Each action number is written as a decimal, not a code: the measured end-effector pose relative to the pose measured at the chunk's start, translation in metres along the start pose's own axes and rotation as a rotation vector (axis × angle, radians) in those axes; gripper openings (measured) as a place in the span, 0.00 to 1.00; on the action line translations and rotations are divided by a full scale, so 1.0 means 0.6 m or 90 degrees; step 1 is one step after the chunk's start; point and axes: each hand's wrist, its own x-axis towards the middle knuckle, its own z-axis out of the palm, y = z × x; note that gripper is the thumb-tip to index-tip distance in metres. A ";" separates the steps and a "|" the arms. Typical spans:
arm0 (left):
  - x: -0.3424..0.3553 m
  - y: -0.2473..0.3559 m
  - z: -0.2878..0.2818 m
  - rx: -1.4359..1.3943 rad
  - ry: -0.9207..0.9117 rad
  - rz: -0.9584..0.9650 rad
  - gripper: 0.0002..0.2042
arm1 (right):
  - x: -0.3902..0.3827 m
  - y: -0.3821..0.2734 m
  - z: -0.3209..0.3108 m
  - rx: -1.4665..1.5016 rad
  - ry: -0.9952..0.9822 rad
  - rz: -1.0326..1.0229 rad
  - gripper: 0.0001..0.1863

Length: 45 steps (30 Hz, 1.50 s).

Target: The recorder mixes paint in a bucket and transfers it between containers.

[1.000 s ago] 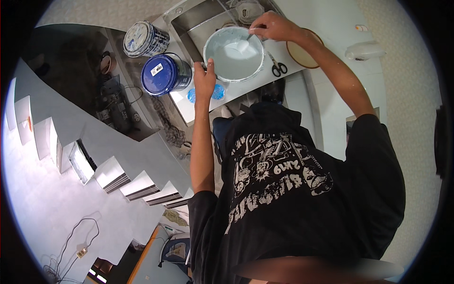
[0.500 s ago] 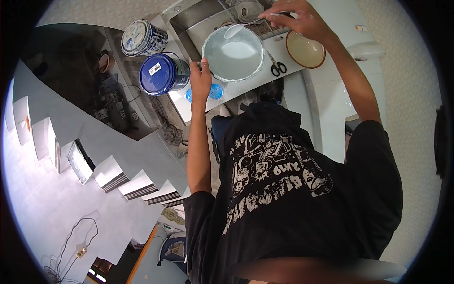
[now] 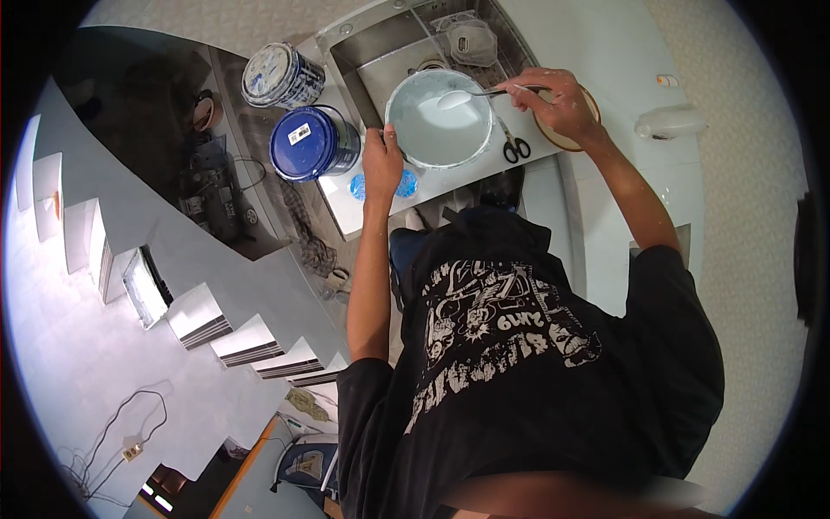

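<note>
My left hand (image 3: 381, 160) is closed on the near-left rim of a white bucket (image 3: 437, 138) of pale grey-white liquid. My right hand (image 3: 553, 104) grips a spoon-like tool (image 3: 484, 92) whose white-coated head is over the liquid inside the bucket. A blue lidded bucket (image 3: 298, 156) stands left of my left hand, with blue discs (image 3: 406, 183) on the counter below that hand. Black-handled scissors (image 3: 516, 150) lie right of the white bucket. A cream bowl with a brown rim (image 3: 562, 137) is partly hidden under my right hand.
A paint-stained pail (image 3: 277, 78) stands behind the blue bucket. A steel sink (image 3: 354, 60) holds a clear plastic item (image 3: 471, 43). A pale bottle (image 3: 666, 123) lies on the right worktop. Stairs (image 3: 194, 316) run down the left, with a cord (image 3: 143, 398) nearby.
My right hand rose to the upper right with the tool, then came down again. The tool's head moved from near the bucket's far rim toward the liquid. My left hand stays on the bucket.
</note>
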 end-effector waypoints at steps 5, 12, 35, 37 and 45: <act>-0.005 0.002 0.002 0.039 -0.007 0.020 0.19 | -0.027 0.076 0.030 0.090 0.027 0.090 0.08; -0.020 0.011 -0.005 0.036 -0.029 -0.008 0.18 | -0.026 0.091 0.022 0.150 0.021 0.185 0.08; -0.021 0.008 -0.008 0.019 -0.038 -0.039 0.20 | -0.003 0.105 0.033 0.075 -0.018 0.205 0.09; -0.022 0.010 -0.008 0.025 -0.038 -0.041 0.20 | -0.001 0.112 0.032 0.027 -0.027 0.183 0.09; -0.025 0.010 -0.009 0.007 -0.040 -0.035 0.20 | -0.009 0.121 0.030 0.040 -0.065 0.210 0.09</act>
